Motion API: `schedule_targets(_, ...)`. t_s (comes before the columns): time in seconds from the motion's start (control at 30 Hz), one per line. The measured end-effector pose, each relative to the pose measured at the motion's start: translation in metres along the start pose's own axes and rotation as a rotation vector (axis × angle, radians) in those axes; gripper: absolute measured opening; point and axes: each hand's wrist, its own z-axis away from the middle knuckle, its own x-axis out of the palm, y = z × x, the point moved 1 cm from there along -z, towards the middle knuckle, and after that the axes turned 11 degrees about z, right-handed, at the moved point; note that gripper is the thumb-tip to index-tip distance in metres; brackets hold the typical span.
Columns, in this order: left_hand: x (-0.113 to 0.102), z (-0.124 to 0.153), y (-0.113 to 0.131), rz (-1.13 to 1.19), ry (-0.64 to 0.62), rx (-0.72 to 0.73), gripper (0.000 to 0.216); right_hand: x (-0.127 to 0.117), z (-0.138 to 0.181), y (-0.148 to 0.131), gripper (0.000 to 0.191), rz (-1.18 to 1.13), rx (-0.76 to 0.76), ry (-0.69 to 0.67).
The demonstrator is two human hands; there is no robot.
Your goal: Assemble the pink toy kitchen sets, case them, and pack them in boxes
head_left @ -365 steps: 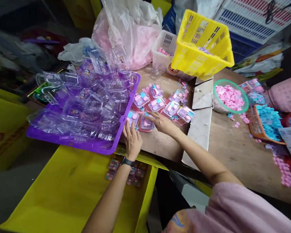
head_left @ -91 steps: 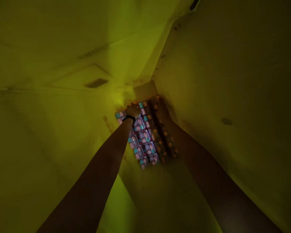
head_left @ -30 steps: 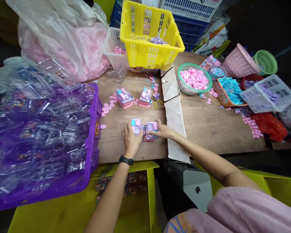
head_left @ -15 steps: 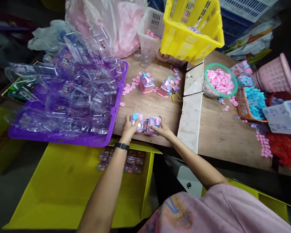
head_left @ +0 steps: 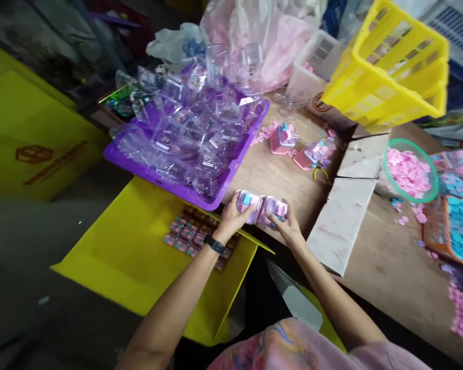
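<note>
My left hand (head_left: 232, 218) grips a small clear plastic box (head_left: 253, 205) with pink, lilac and blue pieces inside. The fingers of my right hand (head_left: 288, 226) close round a similar clear box (head_left: 273, 208), held right beside the first. Both boxes are at the table's front edge. Farther back stand two more pink-based boxes, one on the left (head_left: 284, 139) and one on the right (head_left: 312, 154). Below the table edge, a yellow bin (head_left: 139, 246) has rows of packed boxes (head_left: 187, 234) on its floor.
A purple tray (head_left: 170, 191) heaped with clear plastic packaging sits at the left. Behind stands a yellow basket (head_left: 381, 97). A white cardboard strip (head_left: 341, 223) divides the table. Right of it are a green-rimmed bowl (head_left: 434, 180) of pink pieces and an orange basket (head_left: 434, 231) of blue pieces.
The view has swung left, so the table appears shifted right and tilted. My hands still hold the two boxes, now brought closer together at the table edge, nearer the yellow bin.
</note>
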Motion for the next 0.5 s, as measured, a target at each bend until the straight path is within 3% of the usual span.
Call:
schedule_targets(0.17,-0.051,0.102,-0.016,0.061,0.073,0.034,0.068,0.018,0.084,0.002,0.111,0.165,-0.104,-0.056)
schedule_targets(0.3,-0.096,0.165,-0.049,0.108,0.264,-0.104,0.066,0.066,0.128,-0.005,0.120,0.239,-0.131,-0.198)
schedule_targets(0.4,-0.137,0.174,-0.090,0.174,0.411,-0.173,0.071,0.132,0.131,-0.015,0.120,0.255,-0.230,-0.314)
schedule_targets(0.5,-0.182,0.148,-0.140,0.249,0.535,-0.158,0.075,0.215,0.108,-0.026,0.115,0.271,-0.361,-0.376)
